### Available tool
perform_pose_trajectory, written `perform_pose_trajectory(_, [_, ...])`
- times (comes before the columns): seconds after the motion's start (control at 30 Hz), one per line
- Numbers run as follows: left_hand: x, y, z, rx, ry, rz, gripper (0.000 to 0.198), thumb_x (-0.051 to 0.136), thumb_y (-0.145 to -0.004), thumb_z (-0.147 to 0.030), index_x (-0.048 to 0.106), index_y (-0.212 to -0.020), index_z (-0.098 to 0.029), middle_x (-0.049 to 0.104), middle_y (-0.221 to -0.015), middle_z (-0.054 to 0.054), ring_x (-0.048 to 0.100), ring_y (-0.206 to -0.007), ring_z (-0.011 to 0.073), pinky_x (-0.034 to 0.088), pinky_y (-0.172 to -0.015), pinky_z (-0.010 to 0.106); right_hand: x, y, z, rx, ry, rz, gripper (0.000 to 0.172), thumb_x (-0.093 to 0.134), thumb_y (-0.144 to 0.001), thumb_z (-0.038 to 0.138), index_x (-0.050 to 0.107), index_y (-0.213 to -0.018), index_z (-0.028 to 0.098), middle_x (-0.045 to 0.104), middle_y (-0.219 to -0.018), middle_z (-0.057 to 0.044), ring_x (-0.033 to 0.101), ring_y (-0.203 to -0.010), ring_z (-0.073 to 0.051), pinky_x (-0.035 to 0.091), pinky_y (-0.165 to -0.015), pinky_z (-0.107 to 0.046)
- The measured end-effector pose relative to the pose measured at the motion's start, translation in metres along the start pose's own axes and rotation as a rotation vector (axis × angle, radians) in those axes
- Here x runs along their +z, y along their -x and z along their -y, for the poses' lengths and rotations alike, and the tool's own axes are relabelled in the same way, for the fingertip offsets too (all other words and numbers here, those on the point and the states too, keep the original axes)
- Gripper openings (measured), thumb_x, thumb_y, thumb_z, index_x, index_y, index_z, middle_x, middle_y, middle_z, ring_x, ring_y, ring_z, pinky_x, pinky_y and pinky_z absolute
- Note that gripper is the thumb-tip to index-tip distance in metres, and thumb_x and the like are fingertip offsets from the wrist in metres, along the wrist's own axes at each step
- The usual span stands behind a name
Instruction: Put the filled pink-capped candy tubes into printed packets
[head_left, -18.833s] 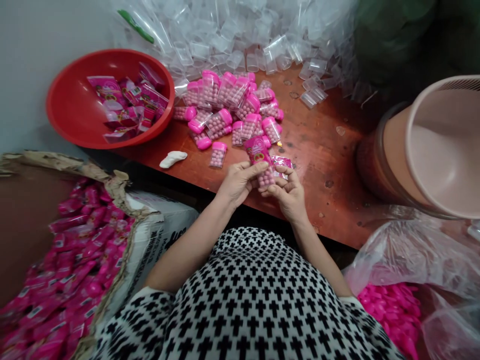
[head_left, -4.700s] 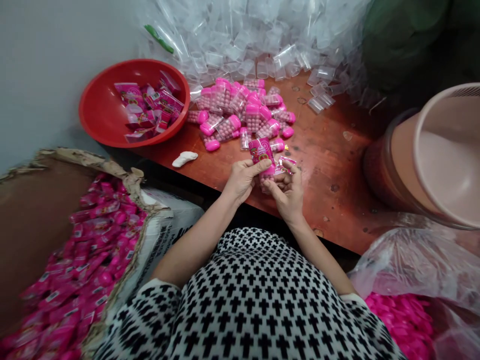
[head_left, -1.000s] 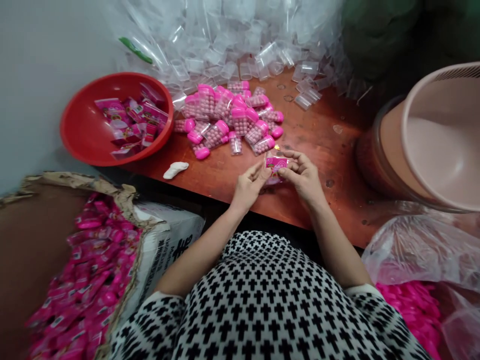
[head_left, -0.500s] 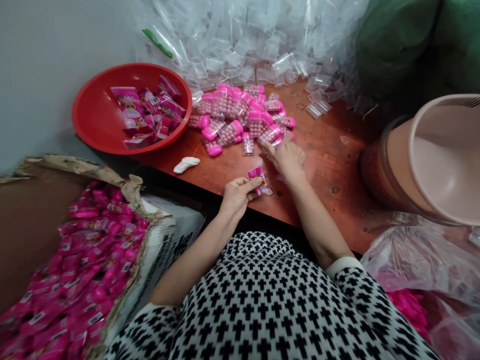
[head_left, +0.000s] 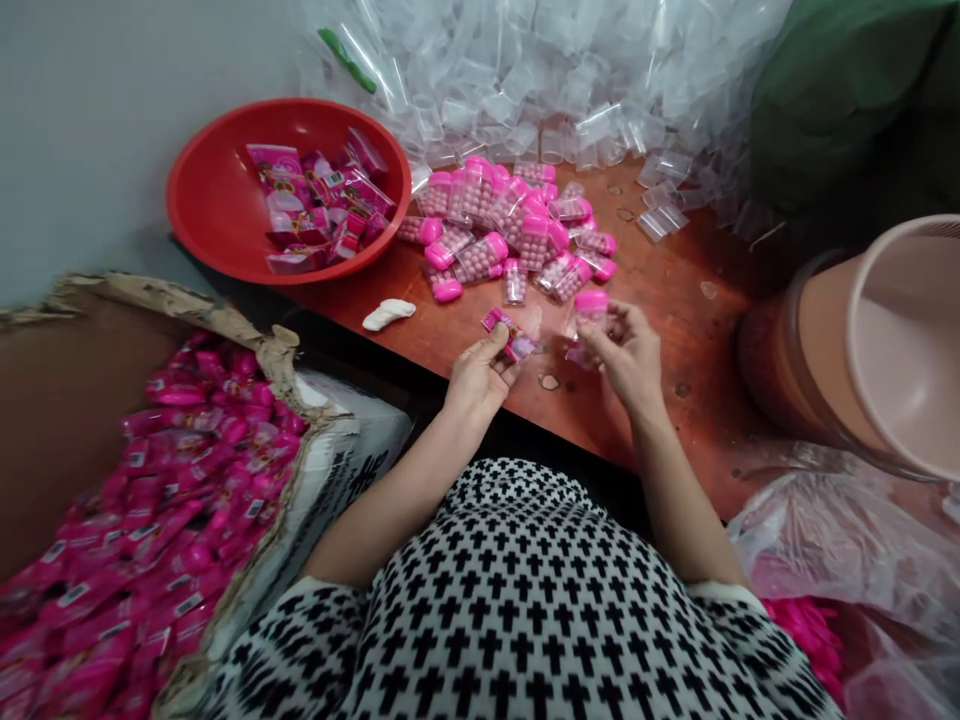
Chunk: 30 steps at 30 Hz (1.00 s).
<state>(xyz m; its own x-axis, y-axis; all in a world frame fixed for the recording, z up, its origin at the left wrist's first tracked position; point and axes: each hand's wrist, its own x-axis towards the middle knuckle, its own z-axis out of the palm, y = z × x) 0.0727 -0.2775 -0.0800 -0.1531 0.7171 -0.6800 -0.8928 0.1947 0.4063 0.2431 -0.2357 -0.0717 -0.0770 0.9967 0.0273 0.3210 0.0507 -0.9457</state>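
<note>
- In the head view, the left hand [head_left: 478,380], to the right of the red bowl [head_left: 202,210] and nearer the person, is mostly closed, its thumb and curled fingers pinching a pink wrapper [head_left: 512,335].
- That wrapper is a small, glossy printed film, held tilted just above the table.
- The right hand [head_left: 634,355], farther to the right of the red bowl, is half curled, thumb and fingers gripping a capped bottle [head_left: 591,312] (slightly blurred, so its contents are hard to read).
- This bottle has a clear body and a smooth, rounded, bright pink cap, uppermost.
- Just right of the red bowl, a heap of filled bottles [head_left: 495,225] shows transparent walls, pink caps and small round pale-pink balls.
- The red bowl itself is wide, smooth and round, with shiny pink packets [head_left: 279,168] inside.
- Behind the heap, up and right of the red bowl, clear tubes [head_left: 570,90] lie jumbled, hard and glassy-looking.
- Below the red bowl on the table [head_left: 694,330], a reddish-brown surface with dark spots, rests a lumpy white piece [head_left: 388,315].
- Nearer the person than the red bowl, a carton with a ragged brown edge [head_left: 274,350] holds many glossy pink packages [head_left: 165,510].
- Far right of the red bowl stand a smooth, pale-pink bin [head_left: 862,330] and a crinkled, see-through bag [head_left: 817,530].
</note>
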Motion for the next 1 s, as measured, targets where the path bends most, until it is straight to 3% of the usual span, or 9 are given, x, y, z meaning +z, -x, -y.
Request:
perform_pose_trajectory(0.1, [0.008,0.000,0.004,0.006,0.070,-0.038,0.012,0.069,-0.084,-0.016,0.062,-0.075,-0.014,0.069,-0.066,0.000,0.067,-0.059,0.0102,0.058,-0.064,0.023,0.006,0.047,0.003,0.095,-0.271,0.086,0.044,0.074,-0.077,0.041,0.052,-0.112,0.025,0.063,-0.070,0.005,0.059,-0.050,-0.011,0.050,-0.044,-0.024])
perform_pose_trajectory(0.23, [0.016,0.002,0.012,-0.003,0.079,-0.015,0.013,0.075,-0.080,-0.018,0.063,-0.077,-0.014,0.069,-0.068,0.000,0.068,-0.062,0.0104,0.058,-0.070,0.023,0.021,0.076,0.000,0.085,-0.318,0.051,0.047,0.076,-0.076,0.037,0.051,-0.114,0.026,0.065,-0.081,0.003,0.063,-0.060,-0.011,0.055,-0.051,-0.023])
perform_pose_trajectory(0.47, [0.020,0.009,0.030,0.042,0.002,0.125,0.018,0.080,-0.075,-0.022,0.063,-0.075,-0.013,0.069,-0.070,0.000,0.065,-0.062,0.0086,0.053,-0.068,0.020,0.026,0.068,-0.007,0.087,-0.319,0.044,0.047,0.074,-0.078,0.038,0.050,-0.115,0.024,0.065,-0.084,0.002,0.064,-0.064,-0.010,0.056,-0.054,-0.023])
perform_pose_trajectory(0.67, [0.020,0.012,0.031,0.131,-0.152,0.227,0.030,0.085,-0.068,-0.031,0.060,-0.072,-0.014,0.067,-0.066,-0.001,0.064,-0.059,0.0085,0.051,-0.061,0.019,0.022,0.065,-0.008,0.151,-0.461,0.066,0.057,0.076,-0.075,0.038,0.043,-0.120,0.027,0.063,-0.078,0.006,0.062,-0.054,-0.009,0.055,-0.047,-0.021])
perform_pose_trajectory(0.87, [0.026,0.013,0.029,0.086,-0.248,0.345,0.034,0.090,-0.058,-0.022,0.065,-0.079,-0.013,0.068,-0.068,-0.002,0.061,-0.055,0.0076,0.049,-0.056,0.018,0.023,0.061,-0.016,0.044,-0.398,0.033,0.063,0.075,-0.077,0.036,0.038,-0.129,0.029,0.060,-0.077,0.006,0.062,-0.060,-0.011,0.056,-0.055,-0.026])
perform_pose_trajectory(1.0, [0.028,0.011,0.028,-0.019,-0.320,0.306,0.022,0.084,-0.067,-0.022,0.065,-0.071,-0.010,0.068,-0.063,0.002,0.061,-0.053,0.0104,0.051,-0.056,0.022,0.023,0.061,-0.018,0.001,-0.346,0.021,0.063,0.075,-0.078,0.037,0.039,-0.130,0.031,0.060,-0.077,0.004,0.063,-0.063,-0.013,0.057,-0.059,-0.030])
